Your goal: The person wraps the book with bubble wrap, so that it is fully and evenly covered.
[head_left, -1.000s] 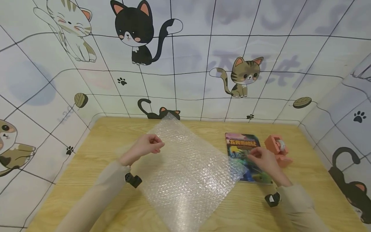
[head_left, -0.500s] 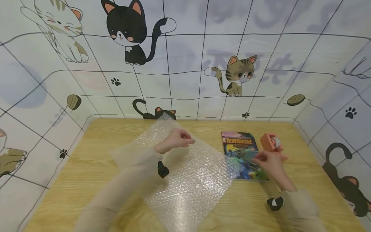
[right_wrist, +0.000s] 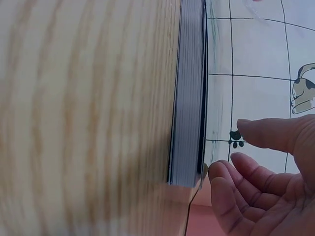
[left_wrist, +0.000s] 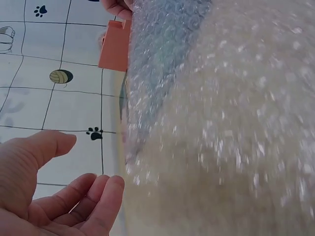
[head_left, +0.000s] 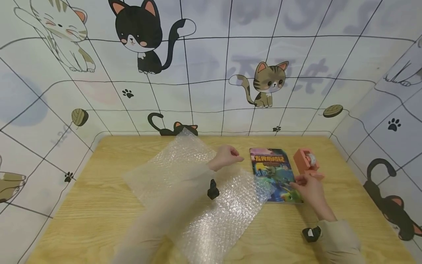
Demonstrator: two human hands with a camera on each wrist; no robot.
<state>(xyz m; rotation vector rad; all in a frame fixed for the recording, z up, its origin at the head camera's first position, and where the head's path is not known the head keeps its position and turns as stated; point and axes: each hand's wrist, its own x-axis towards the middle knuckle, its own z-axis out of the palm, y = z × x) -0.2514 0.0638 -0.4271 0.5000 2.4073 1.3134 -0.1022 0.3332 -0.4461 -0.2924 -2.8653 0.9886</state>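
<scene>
A sheet of clear bubble wrap (head_left: 239, 198) lies cornerwise on the wooden table, its right corner overlapping a colourful book (head_left: 270, 165). My left hand (head_left: 225, 157) hovers above the wrap, left of the book. In the left wrist view, the thumb and fingers of that hand (left_wrist: 64, 191) are loosely bent with a gap between them. My right hand (head_left: 310, 189) is at the book's lower right edge. From the right wrist, the book's page edges (right_wrist: 189, 98) show beside the right hand (right_wrist: 270, 177), whose thumb stands apart from relaxed fingers.
Just right of the book stands a pink tape dispenser (head_left: 302, 161), partly behind my right hand. A wall covering with cartoon cats (head_left: 211, 95) rises along the back and sides of the wooden table (head_left: 89, 205).
My left hand has swept right across the bubble wrap toward the book. The right hand has shifted slightly to the book's right edge. The head view has turned a little rightward.
</scene>
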